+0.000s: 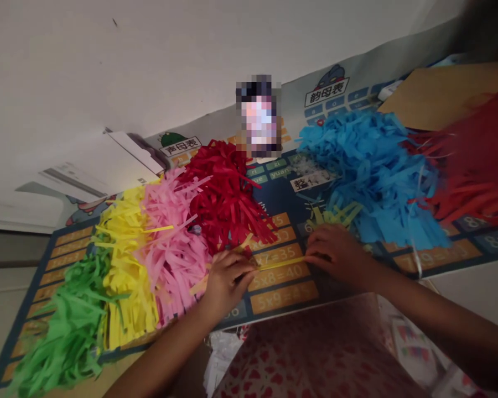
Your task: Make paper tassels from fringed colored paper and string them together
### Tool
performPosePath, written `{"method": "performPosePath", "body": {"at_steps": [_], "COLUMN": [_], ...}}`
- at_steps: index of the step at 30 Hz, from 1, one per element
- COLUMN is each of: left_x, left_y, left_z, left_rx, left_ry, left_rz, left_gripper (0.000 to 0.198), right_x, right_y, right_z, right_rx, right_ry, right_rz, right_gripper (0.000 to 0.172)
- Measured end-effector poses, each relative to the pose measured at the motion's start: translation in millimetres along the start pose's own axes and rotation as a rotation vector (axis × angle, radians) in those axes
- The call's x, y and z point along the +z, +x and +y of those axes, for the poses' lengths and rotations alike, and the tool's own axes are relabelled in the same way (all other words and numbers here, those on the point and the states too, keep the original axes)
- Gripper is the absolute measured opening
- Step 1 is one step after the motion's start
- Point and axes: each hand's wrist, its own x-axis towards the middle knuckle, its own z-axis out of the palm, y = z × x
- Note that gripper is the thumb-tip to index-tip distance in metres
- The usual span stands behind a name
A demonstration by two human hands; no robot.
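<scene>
A thin band of yellow fringed paper is stretched between my two hands, low over the printed mat. My left hand pinches one end, and a few loose yellow strips show around its fingers. At the other end, my right hand has its fingers closed on the paper. Yellow-green fringe spreads out just beyond that hand. Left of my left hand lies pink fringed paper, with a dark red bunch behind it. Blue fringed paper is heaped beyond my right hand.
Yellow and green fringed bunches lie at the left on the printed mat. Red fringed paper and a tan sheet are at the right. A phone with a blurred screen leans against the wall.
</scene>
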Motion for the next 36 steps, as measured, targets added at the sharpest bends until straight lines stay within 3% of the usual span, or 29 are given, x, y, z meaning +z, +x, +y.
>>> {"method": "performPosePath", "body": {"at_steps": [12,15,17,20,24,27,30,36], "left_x": [-1.1,-1.1,-1.0,-0.8,0.9,5.5,12.7,20.0], "left_y": [11,9,6,3,8,18,28,35], "left_z": [8,9,10,17,32,44,50,52], "left_rx": [-0.028,0.080,0.219,0.392,0.485,0.481,0.425,0.316], "left_ry": [0.110,0.203,0.295,0.482,0.629,0.626,0.613,0.613], "left_rz": [-0.097,-0.045,-0.018,-0.062,-0.134,-0.127,-0.137,-0.072], "left_gripper": [0.014,0.010,0.025,0.036,0.024,0.016,0.021,0.022], "right_x": [2,2,2,1,2,6,11,19], "right_y": [4,4,3,0,-1,5,14,22], "right_z": [-2,0,0,-6,-26,-41,-46,-39], "right_rx": [0.088,0.070,0.037,-0.022,-0.227,-0.394,-0.418,-0.417], "right_ry": [0.008,0.003,-0.021,-0.130,-0.394,-0.526,-0.599,-0.556], "right_rz": [-0.018,0.004,0.009,0.043,0.125,0.002,-0.095,-0.022], "right_gripper": [0.009,0.005,0.002,0.006,0.011,0.013,0.018,0.023]}}
